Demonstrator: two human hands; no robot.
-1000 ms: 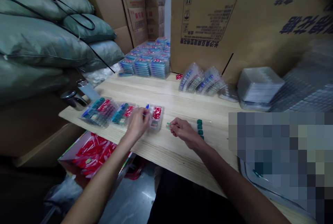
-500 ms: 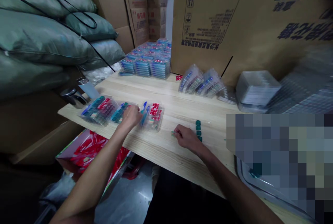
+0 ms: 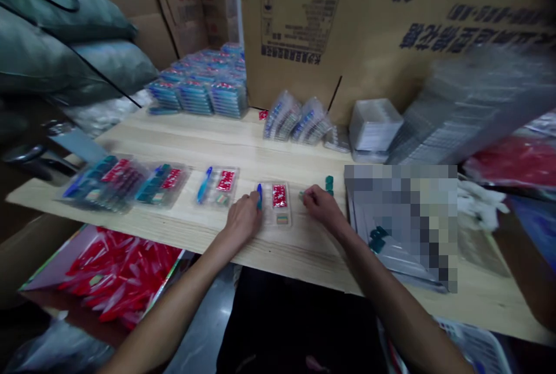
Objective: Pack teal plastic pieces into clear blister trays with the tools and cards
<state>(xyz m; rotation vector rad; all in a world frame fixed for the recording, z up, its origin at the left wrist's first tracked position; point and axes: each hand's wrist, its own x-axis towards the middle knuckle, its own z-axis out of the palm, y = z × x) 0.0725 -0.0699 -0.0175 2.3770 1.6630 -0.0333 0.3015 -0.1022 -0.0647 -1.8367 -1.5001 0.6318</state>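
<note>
My left hand [image 3: 244,215] has its fingers closed at the left edge of a clear plastic tray [image 3: 287,187], beside a blue pen-shaped piece [image 3: 259,194]. A red patterned packet [image 3: 280,195] and a small striped block [image 3: 282,220] lie in that tray. To its right, my right hand [image 3: 321,206] pinches a small green piece [image 3: 301,194], mostly hidden by the fingers. Dark green blocks [image 3: 329,182] stand just beyond that hand. Left of my left hand lies another clear tray [image 3: 235,170] with a blue piece and a red packet.
Two filled tray groups, one a stack [image 3: 104,186], sit at the left. Packed trays [image 3: 228,99] are piled at the back. Fanned trays [image 3: 282,116] lean by a large carton [image 3: 295,15]. A grey tray [image 3: 360,241] holds green blocks. A box of red packets [image 3: 117,270] stands below.
My view has turned right. My left hand has left the tray of green blocks for one farther right. Two trays that overlapped now lie apart. My right hand still pinches the green piece.
</note>
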